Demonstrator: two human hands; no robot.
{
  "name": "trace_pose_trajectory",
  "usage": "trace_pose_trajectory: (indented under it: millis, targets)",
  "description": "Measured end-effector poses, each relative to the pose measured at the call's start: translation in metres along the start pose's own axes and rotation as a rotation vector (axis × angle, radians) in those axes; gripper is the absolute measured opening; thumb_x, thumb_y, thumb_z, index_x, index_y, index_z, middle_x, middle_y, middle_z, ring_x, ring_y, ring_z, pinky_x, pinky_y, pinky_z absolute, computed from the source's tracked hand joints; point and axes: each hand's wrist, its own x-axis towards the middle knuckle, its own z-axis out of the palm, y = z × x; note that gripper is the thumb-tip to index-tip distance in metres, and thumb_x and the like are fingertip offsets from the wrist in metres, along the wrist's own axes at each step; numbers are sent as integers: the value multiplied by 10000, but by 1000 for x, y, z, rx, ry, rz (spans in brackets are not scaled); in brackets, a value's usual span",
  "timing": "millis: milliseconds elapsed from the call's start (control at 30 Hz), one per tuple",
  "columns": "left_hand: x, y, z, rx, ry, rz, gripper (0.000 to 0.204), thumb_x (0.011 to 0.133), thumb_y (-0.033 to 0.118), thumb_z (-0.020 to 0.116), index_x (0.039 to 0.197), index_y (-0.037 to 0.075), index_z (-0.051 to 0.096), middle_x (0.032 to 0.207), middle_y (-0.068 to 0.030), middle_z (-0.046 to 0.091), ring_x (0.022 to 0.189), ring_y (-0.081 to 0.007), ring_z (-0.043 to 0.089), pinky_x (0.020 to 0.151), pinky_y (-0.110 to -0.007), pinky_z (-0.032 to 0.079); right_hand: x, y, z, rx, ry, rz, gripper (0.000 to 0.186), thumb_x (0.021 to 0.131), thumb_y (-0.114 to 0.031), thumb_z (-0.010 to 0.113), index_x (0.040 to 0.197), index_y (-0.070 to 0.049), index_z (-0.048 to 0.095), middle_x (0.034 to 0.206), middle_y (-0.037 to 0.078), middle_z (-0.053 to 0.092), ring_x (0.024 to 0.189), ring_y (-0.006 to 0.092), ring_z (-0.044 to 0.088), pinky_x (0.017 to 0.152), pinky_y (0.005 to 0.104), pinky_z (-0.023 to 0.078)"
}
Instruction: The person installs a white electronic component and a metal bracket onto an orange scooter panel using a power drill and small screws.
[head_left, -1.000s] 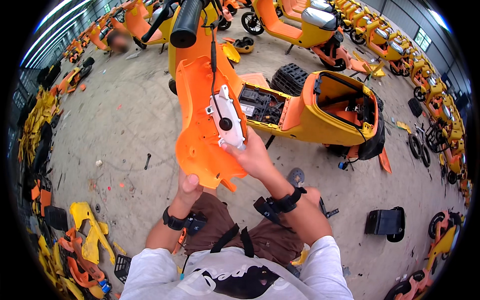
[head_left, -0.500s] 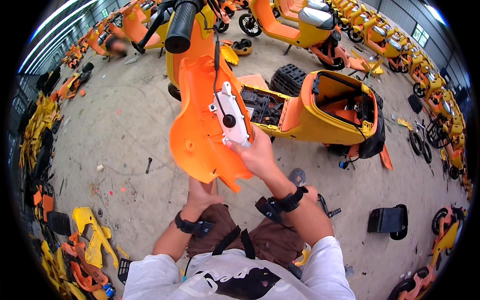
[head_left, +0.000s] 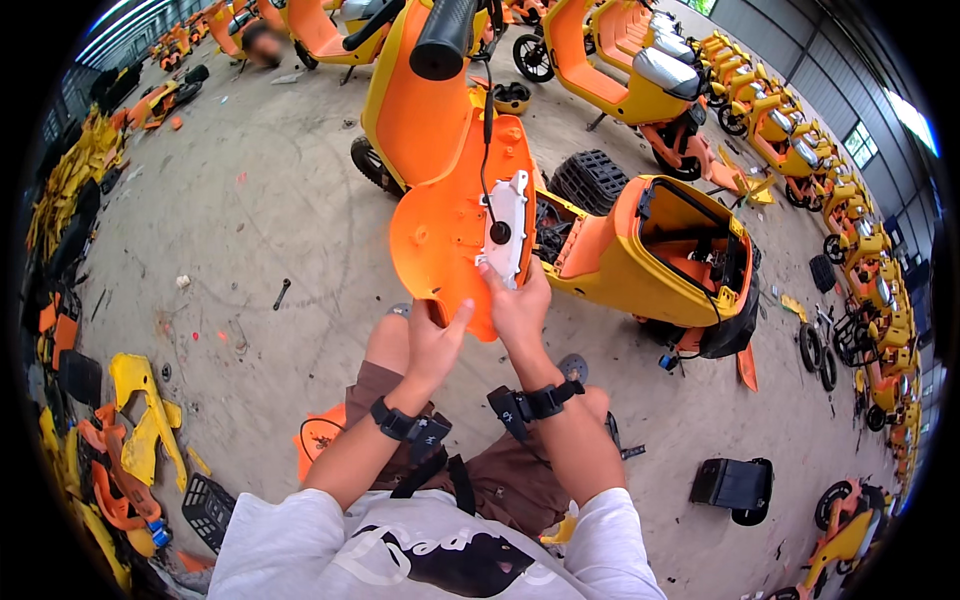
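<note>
An orange plastic front panel [head_left: 425, 230] is held up in front of a yellow and orange scooter [head_left: 663, 265], facing inner side toward me. A white housing [head_left: 510, 205] sits on it, with a black cable [head_left: 487, 140] running up to the handlebar [head_left: 440, 40] from a round black cap. My right hand [head_left: 517, 300] is closed on the panel's lower right, thumb on the white housing. My left hand [head_left: 435, 340] grips the panel's lower left edge from below. The scooter's compartment behind the panel is partly hidden; its rear storage opening shows.
Rows of scooters [head_left: 610, 70] stand behind and to the right. Loose panels [head_left: 140, 415] and a pile of yellow parts [head_left: 75, 190] lie left. A black box [head_left: 730, 490], tires [head_left: 815, 355], a black crate [head_left: 580, 180] and a wrench [head_left: 282, 293] are on the floor [head_left: 230, 250].
The orange panel has shifted right in view and turned more upright. My left hand has moved from under the panel to its lower left edge. My view has also tilted.
</note>
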Motion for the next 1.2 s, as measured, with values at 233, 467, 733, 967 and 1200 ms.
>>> trace_pose_trajectory:
  millis: [233,467,733,967,1200]
  targets:
    - [-13,11,-22,139,-96,-54,708,856,99,714,1422,-42,313,1398,-173,436,1247,-266,498,1038,-401,420,7,13,1,-88,63,1,296,798,-105,773,1034,17,642,929,138,722,829,194,681,771,322,513]
    - [20,110,-33,624,53,568,729,840,57,667,1468,-29,307,1482,-203,370,1387,-324,370,1131,-422,312,21,6,-16,-182,99,-45,267,801,-135,776,1000,2,661,850,114,715,768,165,668,712,313,505]
    - [126,143,22,1082,-640,820,715,766,19,709,1416,31,409,1415,-186,457,1366,-357,391,1134,-447,334,34,-1,-37,-502,5,-114,319,765,-269,769,1022,-106,676,784,155,695,738,364,670,644,436,508]
    - [213,139,62,1430,-1107,823,420,712,142,787,1106,45,677,1078,-127,674,1146,-313,573,982,-392,462,41,-21,-47,-611,-31,-133,353,740,-272,798,1021,-89,687,837,156,702,787,351,670,695,415,517]
    - [223,137,59,1323,-1042,670,328,683,188,799,972,45,739,844,-127,702,845,-314,654,753,-398,515,47,-25,-67,-548,-49,-238,360,748,-302,794,1009,-71,705,797,176,689,739,354,665,651,408,517]
